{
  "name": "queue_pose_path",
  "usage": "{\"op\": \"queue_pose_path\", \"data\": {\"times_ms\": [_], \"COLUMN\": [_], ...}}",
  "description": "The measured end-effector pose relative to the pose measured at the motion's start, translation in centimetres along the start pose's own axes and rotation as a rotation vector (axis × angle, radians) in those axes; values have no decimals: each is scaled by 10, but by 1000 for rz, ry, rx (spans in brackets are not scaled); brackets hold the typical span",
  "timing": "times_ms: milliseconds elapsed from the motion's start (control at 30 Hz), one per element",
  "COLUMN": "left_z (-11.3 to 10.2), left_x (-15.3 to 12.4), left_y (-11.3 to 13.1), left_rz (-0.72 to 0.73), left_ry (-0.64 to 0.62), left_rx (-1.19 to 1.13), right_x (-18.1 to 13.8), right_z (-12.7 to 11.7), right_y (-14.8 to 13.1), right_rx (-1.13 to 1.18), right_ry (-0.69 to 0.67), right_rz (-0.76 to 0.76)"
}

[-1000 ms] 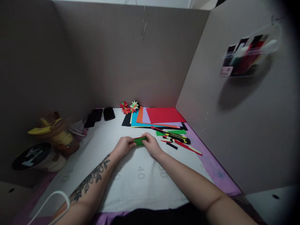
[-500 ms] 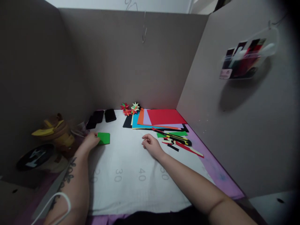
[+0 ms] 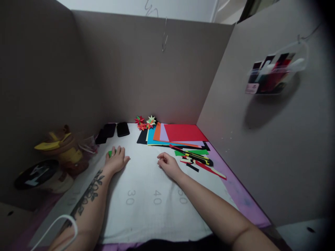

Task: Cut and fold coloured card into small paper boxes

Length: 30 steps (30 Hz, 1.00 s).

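Observation:
My left hand (image 3: 117, 160) lies flat with its fingers spread over a small green paper piece (image 3: 110, 153), covering most of it. Only a corner of the green paper shows beside the fingers. Nearer the middle of the white cloth (image 3: 143, 177), my right hand (image 3: 169, 165) rests with its fingers curled in, and nothing shows in it. To the right of that hand is a yellow and black utility knife (image 3: 200, 157), on top of paper strips: a green strip (image 3: 199, 152), a red strip (image 3: 209, 168) and a short black strip (image 3: 192, 167).
Coloured paper sheets (image 3: 183, 132) are stacked at the back, with several folded paper stars (image 3: 142, 126) beside them. Dark flat items (image 3: 123, 129) sit at the back left. Pots (image 3: 60, 150) stand along the left wall. A clear container (image 3: 269, 78) hangs on the right wall.
My left hand has gone from gripping the green paper's edge to lying flat over it, fingers spread. The right hand stays in nearly the same place. The view has shifted slightly.

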<state>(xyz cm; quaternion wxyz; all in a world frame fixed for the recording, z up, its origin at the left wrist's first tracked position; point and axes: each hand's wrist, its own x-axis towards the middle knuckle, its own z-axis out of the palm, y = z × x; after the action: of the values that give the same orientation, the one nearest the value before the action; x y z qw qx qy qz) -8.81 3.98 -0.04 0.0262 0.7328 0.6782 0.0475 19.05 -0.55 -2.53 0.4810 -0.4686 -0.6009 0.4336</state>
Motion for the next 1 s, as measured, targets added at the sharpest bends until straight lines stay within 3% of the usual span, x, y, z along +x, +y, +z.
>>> {"op": "queue_pose_path", "data": {"times_ms": [233, 300, 400, 467, 667, 800, 933, 1000], "left_z": [11, 9, 7, 7, 7, 3, -6, -8], "left_x": [-5, -5, -4, -4, -2, -4, -9, -11], "left_y": [0, 1, 2, 2, -1, 2, 10, 14], "left_rz": [-58, -76, -102, -108, -85, -109, -64, -28], "left_ry": [78, 79, 74, 61, 26, 79, 96, 84], "left_rx": [27, 8, -17, -23, -70, -47, -55, -64], "right_x": [42, 61, 90, 106, 137, 148, 151, 149], "right_z": [-45, -61, -75, -79, -64, -45, -26, -19], "right_y": [-5, -6, -5, -5, -3, -3, -6, -10], "right_rx": [-303, -457, -811, -931, -1069, -1109, -1135, -1186], "right_ry": [274, 276, 190, 155, -25, -200, -423, -466], "right_rz": [-92, -100, -54, -25, -28, -88, -246, -328]}}
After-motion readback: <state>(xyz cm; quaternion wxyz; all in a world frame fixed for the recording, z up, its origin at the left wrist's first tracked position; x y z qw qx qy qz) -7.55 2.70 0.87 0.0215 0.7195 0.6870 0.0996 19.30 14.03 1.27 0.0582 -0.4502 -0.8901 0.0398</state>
